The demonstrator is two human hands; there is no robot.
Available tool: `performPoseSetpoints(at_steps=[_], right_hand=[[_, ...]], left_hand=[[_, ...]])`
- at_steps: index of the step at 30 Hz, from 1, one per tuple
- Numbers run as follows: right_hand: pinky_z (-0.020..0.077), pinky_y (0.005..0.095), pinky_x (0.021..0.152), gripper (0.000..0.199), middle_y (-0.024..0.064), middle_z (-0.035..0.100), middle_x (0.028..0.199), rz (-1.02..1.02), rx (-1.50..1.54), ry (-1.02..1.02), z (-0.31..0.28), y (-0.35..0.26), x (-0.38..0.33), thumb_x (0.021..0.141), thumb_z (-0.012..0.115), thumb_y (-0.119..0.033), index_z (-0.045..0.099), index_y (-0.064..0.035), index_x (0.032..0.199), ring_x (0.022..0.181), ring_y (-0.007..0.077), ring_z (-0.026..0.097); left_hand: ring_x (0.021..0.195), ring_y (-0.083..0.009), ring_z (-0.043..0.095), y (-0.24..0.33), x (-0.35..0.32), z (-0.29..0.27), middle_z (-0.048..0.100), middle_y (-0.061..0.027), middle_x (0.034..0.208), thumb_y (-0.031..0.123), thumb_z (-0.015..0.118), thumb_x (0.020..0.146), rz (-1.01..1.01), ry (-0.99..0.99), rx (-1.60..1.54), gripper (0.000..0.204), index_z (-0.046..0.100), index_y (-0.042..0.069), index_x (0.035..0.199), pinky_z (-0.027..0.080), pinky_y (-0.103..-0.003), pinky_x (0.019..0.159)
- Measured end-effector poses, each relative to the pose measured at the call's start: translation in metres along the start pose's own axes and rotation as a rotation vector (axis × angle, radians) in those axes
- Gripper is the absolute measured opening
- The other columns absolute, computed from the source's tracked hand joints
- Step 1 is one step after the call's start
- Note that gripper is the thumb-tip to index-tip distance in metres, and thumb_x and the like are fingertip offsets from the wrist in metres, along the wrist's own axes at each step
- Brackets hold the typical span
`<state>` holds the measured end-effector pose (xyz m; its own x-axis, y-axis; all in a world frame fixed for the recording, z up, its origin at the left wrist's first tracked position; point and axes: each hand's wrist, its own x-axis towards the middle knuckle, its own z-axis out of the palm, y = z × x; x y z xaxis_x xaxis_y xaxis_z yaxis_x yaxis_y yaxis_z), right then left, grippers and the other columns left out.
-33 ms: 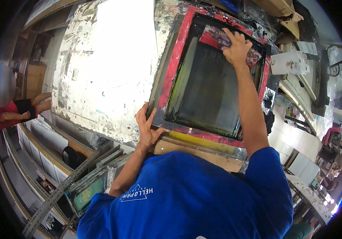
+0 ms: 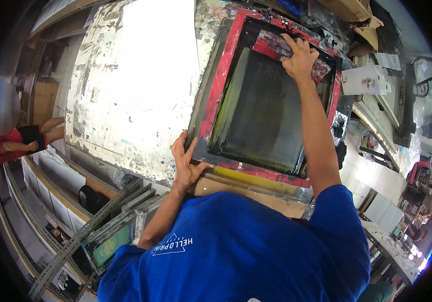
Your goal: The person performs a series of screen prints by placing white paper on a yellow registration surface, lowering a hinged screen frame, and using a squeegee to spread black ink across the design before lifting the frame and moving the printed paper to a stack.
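Note:
A screen printing frame with a red, ink-stained rim lies on the table. Its dark mesh carries faint lettering and yellow-green streaks along the left side. At the frame's far end my right hand is closed over a red squeegee smeared with dark and pale ink. That squeegee lies across the mesh inside the rim, partly hidden by my fingers. My left hand rests at the frame's near left corner, fingers spread along the side and thumb against the near edge.
Left of the frame, a bright white sheet lies on a paint-spattered tabletop. Shelves with metal rails and stacked frames stand at lower left. Someone in a red top is at far left. Cardboard and plastic crowd the far right.
My right hand and the squeegee have shifted very slightly toward the far edge of the frame. My left hand stays in place.

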<state>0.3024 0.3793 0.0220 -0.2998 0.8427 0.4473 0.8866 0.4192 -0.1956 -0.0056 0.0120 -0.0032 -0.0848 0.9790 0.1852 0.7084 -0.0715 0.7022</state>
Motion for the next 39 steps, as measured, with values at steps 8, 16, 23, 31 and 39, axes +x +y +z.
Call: performPoseSetpoints(at_steps=[8,16,23,31,39], right_hand=[[0.0398,0.0502,0.094,0.066,0.0099,0.072,0.110,0.001,0.063,-0.197,-0.006,0.034,0.048,0.077,0.081,-0.020,0.064,-0.0318,0.140,0.107,0.0316,0.062],[0.0502,0.0482,0.076,0.055,0.0128,0.069,0.094,-0.100,0.024,-0.065,-0.023,-0.007,-0.005,0.083,0.072,-0.014,0.066,-0.0342,0.134,0.084,0.0352,0.067],[0.0487,0.0464,0.069,0.059,0.0127,0.061,0.083,-0.018,0.034,-0.170,-0.097,-0.081,-0.098,0.081,0.069,-0.010,0.065,-0.0342,0.135,0.078,0.0336,0.064],[0.0464,0.0430,0.068,0.053,0.0101,0.060,0.082,0.025,0.135,-0.270,-0.242,-0.178,-0.165,0.076,0.073,-0.013,0.072,-0.0275,0.127,0.074,0.0305,0.061],[0.0473,0.0389,0.063,0.069,0.0094,0.067,0.085,-0.169,-0.065,0.027,-0.318,-0.176,-0.095,0.059,0.086,-0.036,0.075,-0.0194,0.126,0.069,0.0266,0.060]], left_hand=[[0.139,-0.0427,0.040,0.000,-0.001,0.000,0.042,-0.0257,0.154,0.036,0.097,0.052,-0.001,0.021,-0.030,0.102,0.060,0.006,0.142,0.033,-0.052,0.113],[0.126,-0.0373,0.046,0.004,-0.007,-0.002,0.053,-0.0208,0.136,0.033,0.096,0.053,-0.089,-0.022,-0.071,0.103,0.058,0.001,0.142,0.034,-0.048,0.110],[0.124,-0.0321,0.048,0.005,-0.012,0.002,0.052,-0.0163,0.130,0.026,0.096,0.055,-0.083,0.075,-0.183,0.102,0.055,-0.001,0.144,0.039,-0.041,0.109],[0.123,-0.0295,0.047,0.051,0.015,-0.023,0.053,-0.0153,0.127,0.023,0.097,0.061,-0.002,0.258,-0.413,0.097,0.054,-0.007,0.142,0.039,-0.040,0.108],[0.126,-0.0237,0.053,0.148,0.116,-0.060,0.053,-0.0146,0.138,0.010,0.086,0.075,0.095,0.559,-0.787,0.092,0.037,-0.007,0.152,0.044,-0.034,0.109]])
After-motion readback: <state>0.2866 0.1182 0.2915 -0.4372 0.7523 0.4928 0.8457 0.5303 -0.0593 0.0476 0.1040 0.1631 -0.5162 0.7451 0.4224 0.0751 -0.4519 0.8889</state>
